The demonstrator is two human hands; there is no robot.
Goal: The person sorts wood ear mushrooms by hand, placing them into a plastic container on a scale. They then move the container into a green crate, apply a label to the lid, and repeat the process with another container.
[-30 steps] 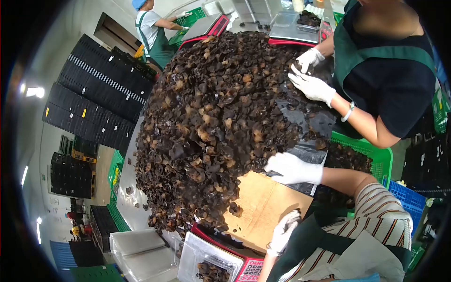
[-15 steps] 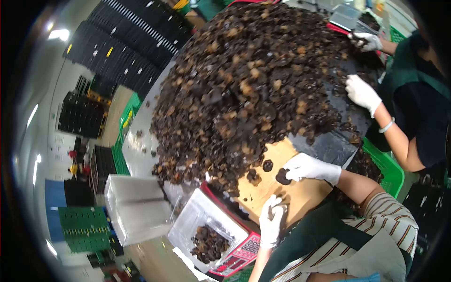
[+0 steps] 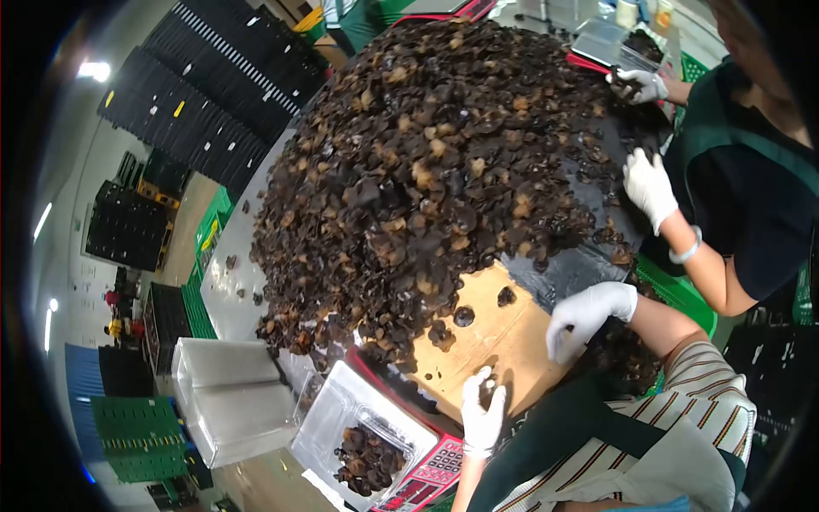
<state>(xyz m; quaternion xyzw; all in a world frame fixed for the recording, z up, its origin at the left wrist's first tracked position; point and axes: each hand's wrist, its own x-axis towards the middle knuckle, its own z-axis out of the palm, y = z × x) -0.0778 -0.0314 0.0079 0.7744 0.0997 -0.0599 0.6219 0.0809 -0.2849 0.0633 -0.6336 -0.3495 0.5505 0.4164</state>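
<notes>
Both my hands wear white gloves. My left hand [image 3: 483, 418] is at the near edge of the wooden board [image 3: 525, 341], its thumb and fingers apart, with nothing visible in it. Over the board's right side, my right hand [image 3: 590, 317] hangs with fingers loosely bent and apart, holding nothing I can see. Toward the far end of the board lie a dark wood ear mushroom [image 3: 507, 296], a small round piece [image 3: 463, 317] and a ruffled clump [image 3: 441, 335]. The large heap of wood ear mushrooms [image 3: 409, 188] borders the board.
A red scale [image 3: 435, 461] carries a clear plastic tray [image 3: 328, 422] with mushrooms at lower left. Stacked clear trays [image 3: 226, 401] stand beside it. Across the right side, a co-worker's gloved hands [image 3: 650, 186] work at the heap. A green crate [image 3: 682, 299] stands below the table edge.
My right hand has let go of a wood ear mushroom, which now lies farther up the board, and has drawn back right. My left hand stays near the board's edge. The view has shifted slightly.
</notes>
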